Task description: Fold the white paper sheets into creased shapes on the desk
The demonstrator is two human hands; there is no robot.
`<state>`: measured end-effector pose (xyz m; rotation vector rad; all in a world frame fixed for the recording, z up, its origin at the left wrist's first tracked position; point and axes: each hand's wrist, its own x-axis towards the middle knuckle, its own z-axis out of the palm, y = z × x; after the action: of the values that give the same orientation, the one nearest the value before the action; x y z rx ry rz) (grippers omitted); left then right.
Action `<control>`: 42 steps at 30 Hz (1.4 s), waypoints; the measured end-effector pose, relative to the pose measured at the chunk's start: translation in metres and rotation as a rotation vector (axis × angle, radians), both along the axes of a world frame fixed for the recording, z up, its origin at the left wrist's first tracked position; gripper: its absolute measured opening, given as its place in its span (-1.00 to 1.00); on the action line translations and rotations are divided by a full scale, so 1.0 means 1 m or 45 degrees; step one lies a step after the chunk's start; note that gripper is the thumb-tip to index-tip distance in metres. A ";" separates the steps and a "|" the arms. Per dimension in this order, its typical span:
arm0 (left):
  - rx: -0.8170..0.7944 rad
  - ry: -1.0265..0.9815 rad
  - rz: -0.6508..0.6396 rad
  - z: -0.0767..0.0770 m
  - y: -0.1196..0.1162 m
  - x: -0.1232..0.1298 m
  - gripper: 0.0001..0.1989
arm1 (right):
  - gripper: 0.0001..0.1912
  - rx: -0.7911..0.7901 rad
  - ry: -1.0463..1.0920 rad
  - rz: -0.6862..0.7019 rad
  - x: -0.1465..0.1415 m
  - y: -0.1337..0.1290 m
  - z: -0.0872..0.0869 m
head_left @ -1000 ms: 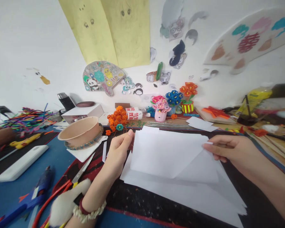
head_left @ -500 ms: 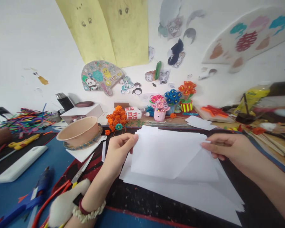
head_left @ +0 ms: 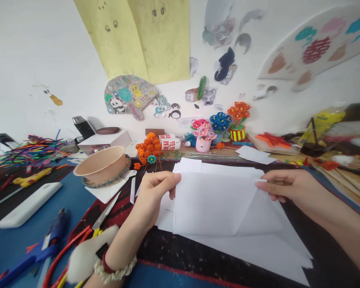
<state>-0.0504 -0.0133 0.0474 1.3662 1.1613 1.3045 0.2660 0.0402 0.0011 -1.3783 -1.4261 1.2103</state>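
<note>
A sheet of white paper (head_left: pixel 213 204) is held up by its two upper corners, its right part folded or creased along a slanting line. My left hand (head_left: pixel 160 190) pinches the upper left corner between thumb and fingers. At the upper right corner, my right hand (head_left: pixel 277 185) grips the paper the same way. Beneath it, more white sheets (head_left: pixel 276 252) lie in an uneven stack on the dark mat (head_left: pixel 180 256).
Left of my arm lie red-handled scissors (head_left: pixel 106 212), a blue glue gun (head_left: pixel 48 244) and a white bar (head_left: pixel 30 205). A round peach bowl (head_left: pixel 100 166) stands behind them. Orange flowers (head_left: pixel 150 148), potted flowers (head_left: pixel 204 138) and a bottle (head_left: pixel 170 143) line the back.
My left hand has shifted slightly right with its corner of the sheet. The sheet hangs more upright, its lower left corner further right. The whole view has shifted a little.
</note>
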 end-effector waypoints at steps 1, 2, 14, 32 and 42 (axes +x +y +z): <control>-0.001 -0.005 -0.007 0.000 -0.001 0.000 -0.60 | -0.63 0.002 0.003 -0.012 -0.001 0.000 0.000; -0.004 -0.008 -0.013 0.001 -0.001 0.000 -0.60 | -0.63 0.002 0.008 -0.027 -0.002 -0.001 0.001; -0.002 0.062 -0.053 0.002 -0.002 0.000 -0.59 | -0.56 0.013 0.022 -0.098 -0.008 -0.003 0.004; 0.076 0.141 0.074 0.001 0.003 0.001 -0.62 | -0.61 0.025 -0.020 -0.060 -0.003 -0.002 0.005; 0.037 0.354 0.249 -0.012 0.018 -0.004 -0.76 | -0.61 0.122 0.027 0.006 -0.006 -0.003 0.015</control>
<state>-0.0539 0.0046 0.0355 1.5205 1.5012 1.2983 0.2600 0.0371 0.0165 -1.2942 -1.4545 1.1410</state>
